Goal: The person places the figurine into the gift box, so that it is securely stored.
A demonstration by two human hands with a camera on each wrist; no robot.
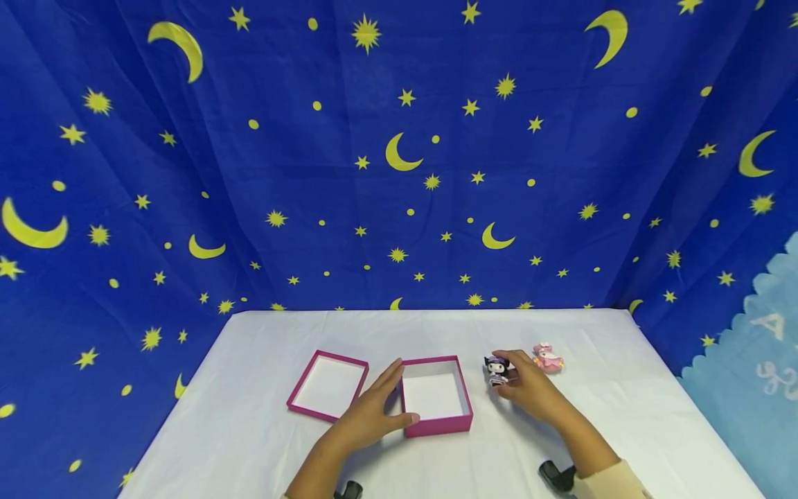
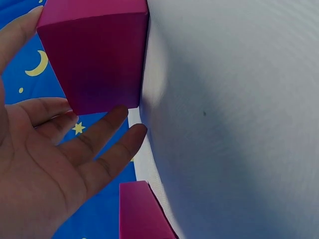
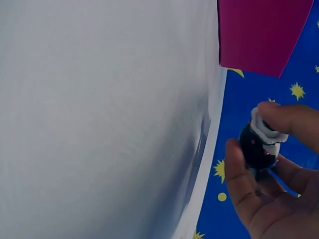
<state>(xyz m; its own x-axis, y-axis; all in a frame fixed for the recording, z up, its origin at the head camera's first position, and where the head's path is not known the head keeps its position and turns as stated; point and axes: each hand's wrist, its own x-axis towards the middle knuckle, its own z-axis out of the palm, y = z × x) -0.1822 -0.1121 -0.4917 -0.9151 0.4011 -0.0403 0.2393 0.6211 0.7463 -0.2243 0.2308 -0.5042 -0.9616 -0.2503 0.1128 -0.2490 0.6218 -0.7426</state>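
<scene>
In the head view my right hand (image 1: 530,389) pinches a small figurine (image 1: 497,370) with a white face and black hood, between thumb and fingers just right of the box. The right wrist view shows this figurine (image 3: 259,142) from its dark side, thumb on its pale base. My left hand (image 1: 372,410) lies along the left side of an open magenta box (image 1: 439,425) with white insides. Its fingers are stretched out and spread, the thumb at the box's front left corner. In the left wrist view the fingertips (image 2: 118,113) are right at the box wall (image 2: 97,62).
A shallow magenta lid (image 1: 312,412), white inside, lies left of the box, partly behind my left hand. Beyond my right hand sits a pink figurine (image 1: 548,359). All rest on a white-covered table (image 1: 262,353), with a blue star-and-moon curtain (image 1: 349,194) behind.
</scene>
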